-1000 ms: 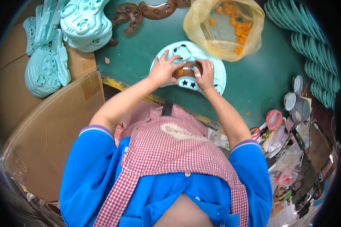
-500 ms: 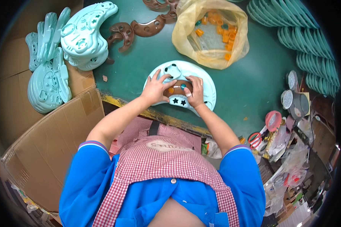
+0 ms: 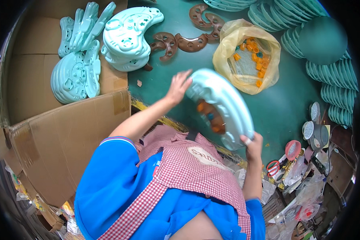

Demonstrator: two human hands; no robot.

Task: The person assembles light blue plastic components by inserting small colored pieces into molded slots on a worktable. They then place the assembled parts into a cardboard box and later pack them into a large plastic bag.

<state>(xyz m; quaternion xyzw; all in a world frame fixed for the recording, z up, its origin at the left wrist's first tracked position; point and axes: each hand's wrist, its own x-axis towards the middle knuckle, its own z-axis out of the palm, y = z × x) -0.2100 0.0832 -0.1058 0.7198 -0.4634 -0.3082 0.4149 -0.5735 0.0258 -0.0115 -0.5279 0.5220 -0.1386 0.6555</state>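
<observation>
Head view gives me the green bench (image 3: 284, 106) as the broadest thing, with the open cardboard box (image 3: 76, 140) against its left side and more turquoise shells (image 3: 70, 78) piled in it. Rows of nested turquoise shells (image 3: 334, 74) line the right side of the bench, and a stack of curved shells (image 3: 128, 30) sits at its left edge, just beside the box. A yellowish plastic bag (image 3: 224, 56) gapes open toward the far side. The turquoise shell in hand (image 3: 234, 98) is tilted steeply over the near part of the bench, between bag and apron (image 3: 188, 168) (it is blurred on my feed, so I can't tell whether its lower edge touches anything). Its brown insert (image 3: 218, 120) faces the person's front. Loose brown crescents (image 3: 192, 44) lie left of the bag. I read the right grip (image 3: 252, 145) as pinching the shell's lower right end, thumb laid over the rim. The left grip (image 3: 179, 87) has its fingers stretched out at the upper left end; I can't tell whether they press on it. Smallest are the orange caps (image 3: 264, 62) heaped in the bag, and the blurred orange and teal spots on the insert.
</observation>
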